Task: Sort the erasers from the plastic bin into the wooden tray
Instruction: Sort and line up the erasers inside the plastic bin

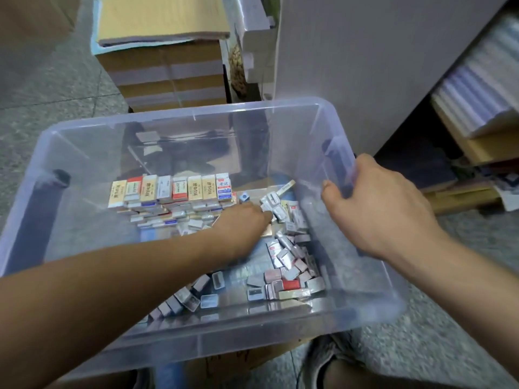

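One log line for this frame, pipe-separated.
left hand: inside plastic bin, on loose erasers, grasp unclear | right hand: grips bin rim | lined-up erasers: bin's far left

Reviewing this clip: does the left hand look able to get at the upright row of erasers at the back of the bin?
Probably yes. The left hand is down inside the open bin, right beside the row of erasers, and nothing covers the row or lies between them.
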`<state>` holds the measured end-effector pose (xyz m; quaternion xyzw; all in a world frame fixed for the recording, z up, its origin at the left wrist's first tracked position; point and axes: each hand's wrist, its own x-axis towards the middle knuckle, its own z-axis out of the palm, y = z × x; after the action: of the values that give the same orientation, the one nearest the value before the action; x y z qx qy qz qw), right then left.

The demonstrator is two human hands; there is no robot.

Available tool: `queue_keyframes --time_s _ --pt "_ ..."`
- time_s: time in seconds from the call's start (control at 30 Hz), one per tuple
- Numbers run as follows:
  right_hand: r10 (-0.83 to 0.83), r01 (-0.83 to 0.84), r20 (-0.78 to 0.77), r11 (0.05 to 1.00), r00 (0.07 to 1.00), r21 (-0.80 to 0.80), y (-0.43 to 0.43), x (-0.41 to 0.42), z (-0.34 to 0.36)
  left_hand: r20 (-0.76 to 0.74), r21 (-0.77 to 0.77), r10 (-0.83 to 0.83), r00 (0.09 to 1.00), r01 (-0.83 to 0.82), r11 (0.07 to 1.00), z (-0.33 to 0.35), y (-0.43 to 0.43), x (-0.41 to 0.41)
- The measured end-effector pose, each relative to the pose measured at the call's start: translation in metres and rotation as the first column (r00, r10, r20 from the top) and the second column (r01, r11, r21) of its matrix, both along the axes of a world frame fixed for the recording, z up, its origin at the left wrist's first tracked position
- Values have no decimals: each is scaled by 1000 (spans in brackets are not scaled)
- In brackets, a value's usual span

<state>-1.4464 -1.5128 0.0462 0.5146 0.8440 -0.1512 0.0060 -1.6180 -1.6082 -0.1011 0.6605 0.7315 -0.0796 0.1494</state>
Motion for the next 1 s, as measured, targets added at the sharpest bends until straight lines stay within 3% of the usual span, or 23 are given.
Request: queue_keyframes --time_s 0.13,0.27,0.47,0.53,0.67,0.77,1.0 --pt "1 -1 -23 1000 1000 -15 0 0 0 244 -159 214 946 -179 971 6 3 3" --pt "6 -7 -29 1000 1000 -25 0 0 -2 466 -406 490 737 -314 858 8 0 8" --pt "9 -10 -44 1000 999 -18 1 1 -3 547 -400 610 573 -462 792 1 -3 23" --pt "8 -9 -48 1000 999 -15 1 1 -3 526 -405 618 584 -467 786 -1 -3 23" --pt "6 -7 -53 1000 999 -13 0 1 -3 471 -372 520 712 -375 849 -3 -2 34" --pt "5 -6 -55 1000 998 -8 1 2 -4 446 -303 481 755 -378 875 -2 0 35" --pt "4 -4 -56 1000 998 -13 1 3 -4 571 -321 488 660 -368 873 -5 -2 37"
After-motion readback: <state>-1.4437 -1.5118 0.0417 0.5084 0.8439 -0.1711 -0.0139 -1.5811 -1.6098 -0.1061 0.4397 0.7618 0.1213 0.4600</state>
